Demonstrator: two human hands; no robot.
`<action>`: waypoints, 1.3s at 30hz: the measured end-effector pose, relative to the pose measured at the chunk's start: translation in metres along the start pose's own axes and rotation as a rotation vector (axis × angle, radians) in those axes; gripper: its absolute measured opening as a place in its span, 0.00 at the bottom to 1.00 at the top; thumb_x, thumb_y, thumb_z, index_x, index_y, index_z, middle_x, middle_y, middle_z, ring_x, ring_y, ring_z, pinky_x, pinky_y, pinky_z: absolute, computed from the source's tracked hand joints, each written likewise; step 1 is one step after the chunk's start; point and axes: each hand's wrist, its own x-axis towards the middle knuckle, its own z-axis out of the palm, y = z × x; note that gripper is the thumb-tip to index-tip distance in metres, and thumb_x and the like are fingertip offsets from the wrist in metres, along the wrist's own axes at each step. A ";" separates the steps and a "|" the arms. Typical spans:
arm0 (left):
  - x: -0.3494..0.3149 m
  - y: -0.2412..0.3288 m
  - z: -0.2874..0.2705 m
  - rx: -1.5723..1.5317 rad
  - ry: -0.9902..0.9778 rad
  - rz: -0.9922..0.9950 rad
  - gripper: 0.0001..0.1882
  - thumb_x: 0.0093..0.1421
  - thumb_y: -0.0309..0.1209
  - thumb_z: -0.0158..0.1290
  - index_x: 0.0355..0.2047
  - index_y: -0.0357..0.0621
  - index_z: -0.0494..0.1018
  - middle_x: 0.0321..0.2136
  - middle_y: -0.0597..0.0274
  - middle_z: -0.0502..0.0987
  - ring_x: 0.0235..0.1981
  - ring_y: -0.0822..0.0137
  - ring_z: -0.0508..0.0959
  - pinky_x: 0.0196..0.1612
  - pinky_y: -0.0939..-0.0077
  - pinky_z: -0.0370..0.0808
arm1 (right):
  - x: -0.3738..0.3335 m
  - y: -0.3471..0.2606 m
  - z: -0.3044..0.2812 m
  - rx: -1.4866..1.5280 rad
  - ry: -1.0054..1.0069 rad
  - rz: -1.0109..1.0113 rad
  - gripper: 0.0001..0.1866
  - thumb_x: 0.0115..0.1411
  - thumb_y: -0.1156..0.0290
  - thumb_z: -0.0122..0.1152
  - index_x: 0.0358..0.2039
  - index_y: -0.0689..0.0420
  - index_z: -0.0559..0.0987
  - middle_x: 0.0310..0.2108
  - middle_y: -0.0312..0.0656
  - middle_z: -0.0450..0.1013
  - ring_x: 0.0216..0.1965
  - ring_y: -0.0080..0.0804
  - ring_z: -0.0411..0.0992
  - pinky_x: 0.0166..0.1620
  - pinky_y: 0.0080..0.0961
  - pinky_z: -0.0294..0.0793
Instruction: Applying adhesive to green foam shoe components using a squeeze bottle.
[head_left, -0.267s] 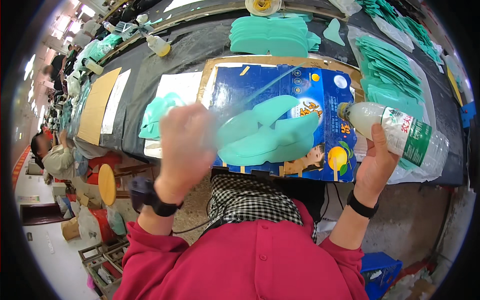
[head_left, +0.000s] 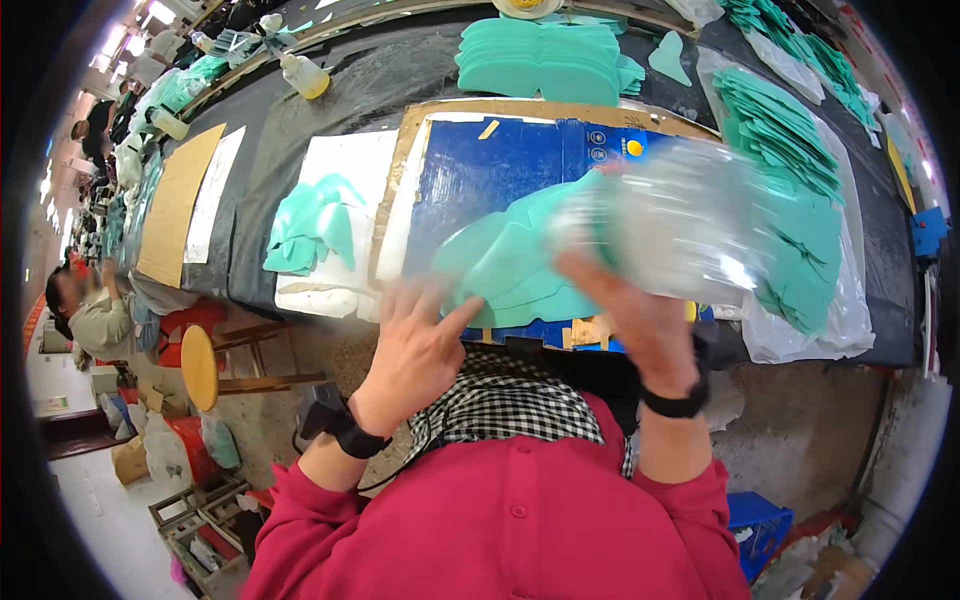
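Observation:
My right hand (head_left: pixel 645 330) is closed around a clear plastic bottle (head_left: pixel 690 220), tilted sideways and smeared by motion, with its neck end over a group of mint-green cut sheet pieces (head_left: pixel 520 250). These overlapping flat pieces lie on a blue printed cardboard box panel (head_left: pixel 490 160). At their lower left edge, my left hand (head_left: pixel 415 345) has its fingers apart, the fingertips at the green material and no object in its grasp. Part of the pieces is hidden behind the bottle and the right hand.
More green pieces (head_left: pixel 315 225) rest on a white board at left. Stacks of green pieces stand at the back (head_left: pixel 540 60) and at right (head_left: pixel 780 140). A squeeze bottle of yellowish liquid (head_left: pixel 305 77) stands back left. A wooden stool (head_left: pixel 200 367) is beside the table; a person (head_left: pixel 95 305) sits farther left.
My right hand has swung the bottle left from the table's right side to over the green pieces. My left hand has come down to their edge. The thin blurred streak above them is gone.

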 end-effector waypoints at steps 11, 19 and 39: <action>-0.006 -0.004 0.009 -0.123 0.073 -0.016 0.27 0.50 0.17 0.56 0.52 0.47 0.80 0.48 0.61 0.77 0.50 0.55 0.74 0.61 0.53 0.66 | 0.072 0.076 0.050 0.407 0.016 0.397 0.26 0.51 0.67 0.82 0.49 0.58 0.81 0.42 0.43 0.83 0.41 0.33 0.83 0.45 0.30 0.80; -0.008 -0.010 0.009 -0.180 0.076 -0.047 0.26 0.50 0.17 0.56 0.50 0.47 0.81 0.47 0.63 0.78 0.49 0.54 0.74 0.59 0.54 0.67 | 0.052 0.052 0.034 0.453 0.133 0.488 0.24 0.54 0.72 0.81 0.50 0.60 0.81 0.38 0.40 0.84 0.37 0.25 0.81 0.43 0.26 0.81; -0.053 -0.079 -0.020 -0.190 0.317 -0.426 0.16 0.54 0.16 0.50 0.40 0.41 0.83 0.43 0.57 0.80 0.49 0.54 0.75 0.55 0.62 0.71 | 0.048 0.016 0.046 0.223 -0.247 0.376 0.25 0.46 0.75 0.82 0.47 0.57 0.83 0.42 0.45 0.81 0.43 0.42 0.81 0.47 0.34 0.80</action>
